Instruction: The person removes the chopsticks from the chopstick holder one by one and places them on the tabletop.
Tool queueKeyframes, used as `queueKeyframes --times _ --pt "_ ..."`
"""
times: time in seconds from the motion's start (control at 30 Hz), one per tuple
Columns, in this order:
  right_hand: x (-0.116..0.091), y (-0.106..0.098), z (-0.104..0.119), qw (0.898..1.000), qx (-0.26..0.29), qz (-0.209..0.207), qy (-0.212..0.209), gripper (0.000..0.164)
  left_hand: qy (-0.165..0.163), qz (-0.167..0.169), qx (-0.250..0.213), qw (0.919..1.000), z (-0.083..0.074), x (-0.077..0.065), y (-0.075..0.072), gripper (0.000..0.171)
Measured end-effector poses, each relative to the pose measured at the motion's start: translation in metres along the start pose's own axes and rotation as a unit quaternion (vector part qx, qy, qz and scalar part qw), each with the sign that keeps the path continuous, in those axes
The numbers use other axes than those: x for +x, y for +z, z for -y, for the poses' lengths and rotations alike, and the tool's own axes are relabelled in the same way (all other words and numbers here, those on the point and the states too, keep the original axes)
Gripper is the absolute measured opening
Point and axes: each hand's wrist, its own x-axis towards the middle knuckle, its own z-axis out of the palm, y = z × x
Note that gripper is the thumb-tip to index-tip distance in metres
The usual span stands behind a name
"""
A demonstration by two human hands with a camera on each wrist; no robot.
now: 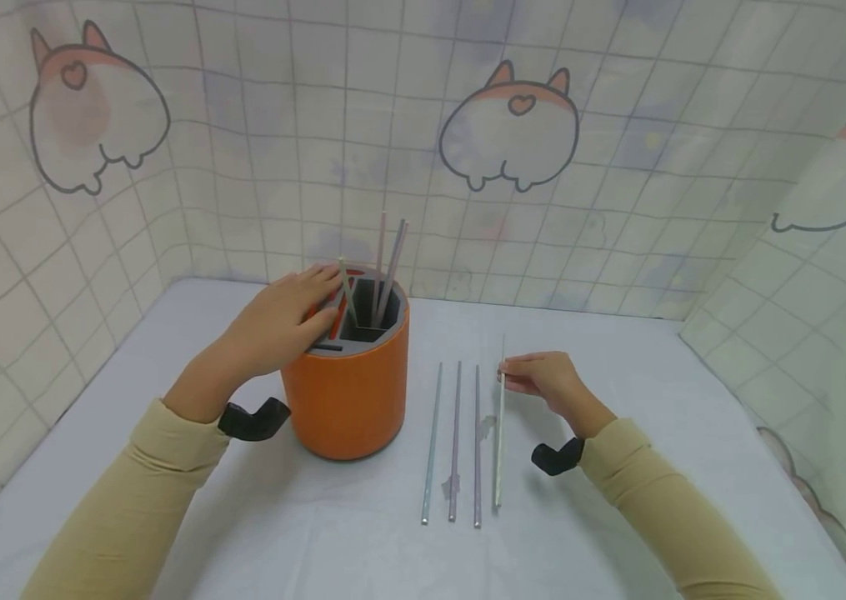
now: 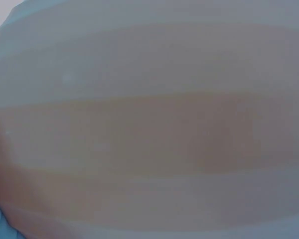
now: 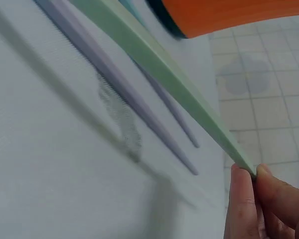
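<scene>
Over the surface (image 1: 302,537), nearer its right edge, a green stick (image 1: 499,450) is pinched by the right hand (image 1: 548,382); the orange holder (image 1: 349,404) is touched on top by the left hand (image 1: 278,321), fingers extended.

A pale counter (image 1: 362,533) spread below a white backdrop (image 1: 257,142) ruled with grey grid lines, which rose behind it and along both sides. Three cartoon animal rumps were printed there: the left drawing (image 1: 111,117) had two pointed ears, a small heart and a pinkish patch; the middle drawing (image 1: 508,137) bore two ears and a heart as well; the right drawing (image 1: 838,183) showed one ear and only part of its outline. Faint violet blotches tinted the squares. Low on the right, a dark scalloped outline (image 1: 813,492) ran beside the counter's edge. Small grey smudges (image 1: 488,427) marked the counter's surface.
</scene>
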Motion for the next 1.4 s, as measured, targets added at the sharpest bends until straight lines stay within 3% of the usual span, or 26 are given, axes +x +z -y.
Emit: queueKeyframes --times 0.3,0.43,0.5,0.6,0.67,0.77,0.93,1.1,1.23,1.4 --pt "0.010 0.008 -0.031 1.000 0.012 0.010 0.012 0.042 0.001 0.000 -0.002 1.0000 0.000 0.001 0.000 0.056" --pt "0.012 0.010 -0.035 0.999 -0.043 -0.006 -0.003 0.035 -0.001 0.000 -0.002 1.0000 0.000 0.001 0.001 0.056" --pt "0.013 0.010 -0.035 0.991 -0.127 -0.028 -0.037 0.030 -0.002 0.001 -0.004 1.0000 0.000 0.001 0.001 0.056" --pt "0.011 0.012 -0.028 0.963 -0.243 -0.068 -0.096 0.026 -0.002 0.000 -0.004 1.0000 0.000 0.001 0.001 0.056" --pt "0.006 0.015 -0.020 0.950 -0.272 -0.082 -0.127 0.025 -0.002 -0.002 -0.004 1.0000 -0.001 0.000 0.001 0.056" --pt "-0.006 0.025 0.001 0.949 -0.248 -0.085 -0.174 0.028 -0.001 -0.002 -0.005 1.0000 -0.001 0.000 0.001 0.056" --pt "-0.034 0.049 0.055 0.943 -0.176 -0.079 -0.272 0.031 0.006 0.000 -0.003 1.0000 0.000 0.001 0.000 0.056" --pt "-0.061 0.076 0.097 0.944 -0.091 -0.019 -0.315 0.029 0.016 0.006 0.007 0.9998 0.000 0.002 -0.002 0.056" --pt "-0.070 0.098 0.112 0.938 -0.082 0.026 -0.337 0.027 0.014 0.010 0.012 0.9998 0.001 0.002 -0.002 0.056" --pt "-0.074 0.120 0.120 0.926 -0.095 0.043 -0.362 0.028 0.012 0.010 0.009 0.9998 0.001 0.001 -0.001 0.056"
